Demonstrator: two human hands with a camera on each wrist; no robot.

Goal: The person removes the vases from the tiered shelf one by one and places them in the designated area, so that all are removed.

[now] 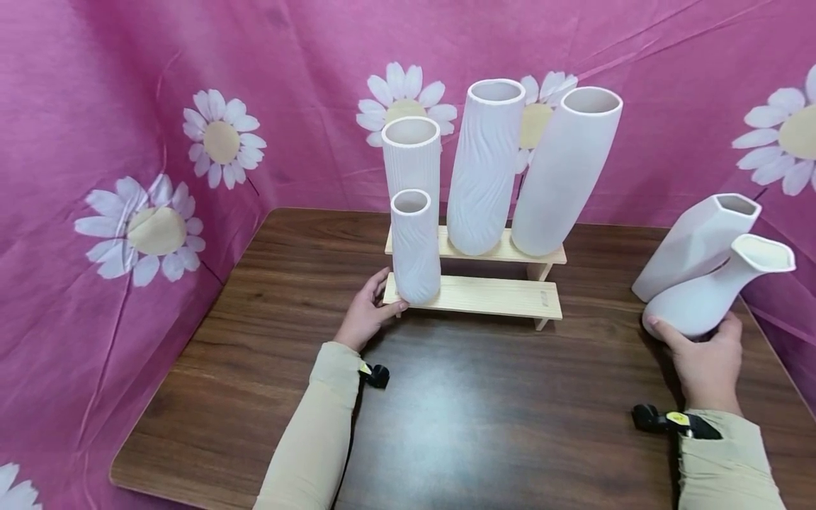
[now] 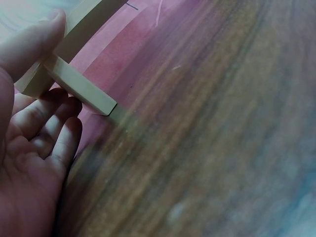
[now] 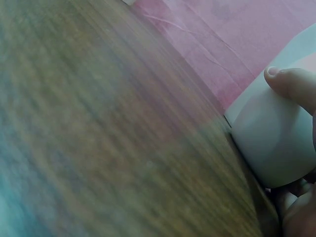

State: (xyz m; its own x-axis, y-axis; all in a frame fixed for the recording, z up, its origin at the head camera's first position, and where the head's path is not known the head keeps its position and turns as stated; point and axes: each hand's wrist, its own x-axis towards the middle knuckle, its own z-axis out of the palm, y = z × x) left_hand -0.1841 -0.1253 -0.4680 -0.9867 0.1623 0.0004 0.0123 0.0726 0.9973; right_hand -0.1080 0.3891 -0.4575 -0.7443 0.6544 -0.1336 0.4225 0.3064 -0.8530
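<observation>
Vase with flared mouth [image 1: 701, 297] near the right edge of the table [image 1: 472, 382], just beside an angular vase [image 1: 691, 244], gripped by the right hand [image 1: 710, 361] round its belly, likely for a secure hold; wooden stand [image 1: 491, 294] pinched by the left hand [image 1: 370, 306] at its lower shelf's left end, beside the small vase [image 1: 416, 251], probably for steadying

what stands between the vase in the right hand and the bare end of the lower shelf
Nothing visible: only bare tabletop separates the flared vase in the right hand from the right end of the lower shelf. The small vase stands at its left end.
</observation>
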